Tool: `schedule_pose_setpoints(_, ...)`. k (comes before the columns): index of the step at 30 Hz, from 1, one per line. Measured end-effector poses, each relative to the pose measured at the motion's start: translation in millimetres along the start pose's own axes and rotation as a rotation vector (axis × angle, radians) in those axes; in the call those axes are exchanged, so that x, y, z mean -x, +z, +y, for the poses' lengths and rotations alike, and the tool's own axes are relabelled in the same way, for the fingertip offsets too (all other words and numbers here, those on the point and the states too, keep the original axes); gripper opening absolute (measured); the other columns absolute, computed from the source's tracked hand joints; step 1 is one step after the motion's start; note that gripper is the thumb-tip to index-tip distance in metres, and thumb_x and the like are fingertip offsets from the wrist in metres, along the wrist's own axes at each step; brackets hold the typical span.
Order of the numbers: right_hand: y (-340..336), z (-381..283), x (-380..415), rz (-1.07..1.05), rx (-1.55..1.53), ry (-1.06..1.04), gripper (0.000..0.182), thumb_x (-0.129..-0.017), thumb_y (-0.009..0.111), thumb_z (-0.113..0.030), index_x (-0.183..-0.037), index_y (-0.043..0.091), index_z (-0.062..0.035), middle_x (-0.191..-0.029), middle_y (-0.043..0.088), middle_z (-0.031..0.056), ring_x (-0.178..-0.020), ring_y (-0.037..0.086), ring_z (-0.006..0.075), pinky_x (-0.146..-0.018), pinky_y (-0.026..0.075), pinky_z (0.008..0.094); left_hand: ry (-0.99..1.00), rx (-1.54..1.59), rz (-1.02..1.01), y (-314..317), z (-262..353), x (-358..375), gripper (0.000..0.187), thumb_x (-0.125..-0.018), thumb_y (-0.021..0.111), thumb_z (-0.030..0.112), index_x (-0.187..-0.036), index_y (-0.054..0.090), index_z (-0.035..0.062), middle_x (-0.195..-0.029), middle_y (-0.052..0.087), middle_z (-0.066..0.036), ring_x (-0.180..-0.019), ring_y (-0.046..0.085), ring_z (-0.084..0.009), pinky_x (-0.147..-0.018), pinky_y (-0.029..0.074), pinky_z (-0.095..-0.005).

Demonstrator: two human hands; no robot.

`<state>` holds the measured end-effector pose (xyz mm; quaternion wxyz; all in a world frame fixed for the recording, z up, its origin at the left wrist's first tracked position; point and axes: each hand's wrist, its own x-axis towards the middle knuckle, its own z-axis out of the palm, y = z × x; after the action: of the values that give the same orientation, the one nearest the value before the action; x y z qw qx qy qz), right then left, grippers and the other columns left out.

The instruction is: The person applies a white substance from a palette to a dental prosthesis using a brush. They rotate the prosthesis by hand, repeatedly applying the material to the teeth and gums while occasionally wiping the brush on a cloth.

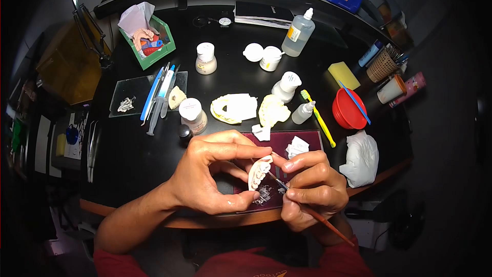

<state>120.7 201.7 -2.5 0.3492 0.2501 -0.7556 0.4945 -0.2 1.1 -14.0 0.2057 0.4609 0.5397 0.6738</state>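
While the left fingers [234, 151] pinch a dental model [257, 175], the right fingers [319, 174] close around a slim brush [326, 221].

This looks like a dental lab: a tooth model [259, 173] shows mid-frame, a pinkish dental arch [140, 34] lies in a green bin [160, 58] at upper left, and white-capped jars [206, 60] dot the black counter [138, 169].
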Motion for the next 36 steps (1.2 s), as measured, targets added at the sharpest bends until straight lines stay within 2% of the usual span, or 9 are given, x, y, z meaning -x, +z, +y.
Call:
schedule_pose_setpoints(13, 1.0, 2.3, 1.4, 0.004, -0.013, 0.000, 0.017, -0.075, 0.076, 0.004, -0.088, 0.067, -0.0018, -0.083, 0.063, 0.0099, -0.099, 0.070, 0.0347, -0.091, 0.064, 0.0514, 0.004, -0.003, -0.001, 0.3, 1.0, -0.7, 0.062, -0.074, 0.086, 0.000, -0.133, 0.067, -0.0034, -0.118, 0.066, -0.016, -0.102, 0.072, -0.0196, -0.084, 0.067, -0.0304)
schedule_pose_setpoints(36, 2.9, 5.2, 1.8, 0.032, -0.005, -0.023, 0.024, -0.066, 0.070, 0.010, -0.086, 0.066, -0.0023, -0.081, 0.063, 0.0095, -0.095, 0.071, 0.0348, -0.083, 0.063, 0.0464, 0.021, -0.028, -0.014, -1.3, 0.9, -0.9, 0.061, -0.074, 0.086, -0.001, -0.132, 0.068, -0.0031, -0.117, 0.066, -0.016, -0.100, 0.072, -0.0190, -0.083, 0.067, -0.0292)
